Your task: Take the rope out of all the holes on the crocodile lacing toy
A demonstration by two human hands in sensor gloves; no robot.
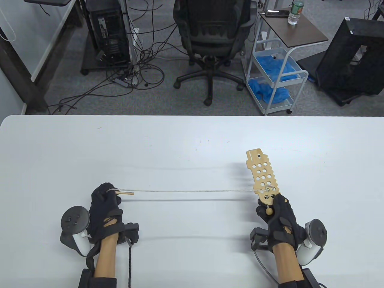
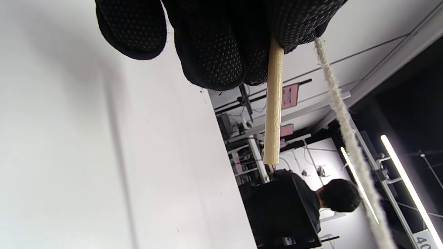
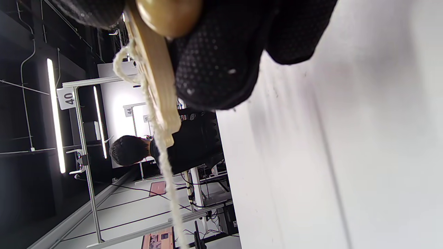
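Two gloved hands are stretching the cream twisted rope (image 1: 192, 190) taut: left hand (image 1: 105, 207) pinching its wooden needle tip (image 1: 126, 193), right hand (image 1: 277, 214) gripping the pale wooden perforated crocodile board (image 1: 263, 180). Pulling sideways is risking a snag at the last threaded hole, possibly jerking the board loose.

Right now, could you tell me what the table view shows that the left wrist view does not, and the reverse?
Only the table view shows the wooden crocodile board held up by the right hand, a wooden bead hanging at its lower end, and the rope running taut into a hole near that end. Only the left wrist view shows the dotted fingers close up, and a person in the background. Both show the left hand pinching the wooden needle with the rope leading away.
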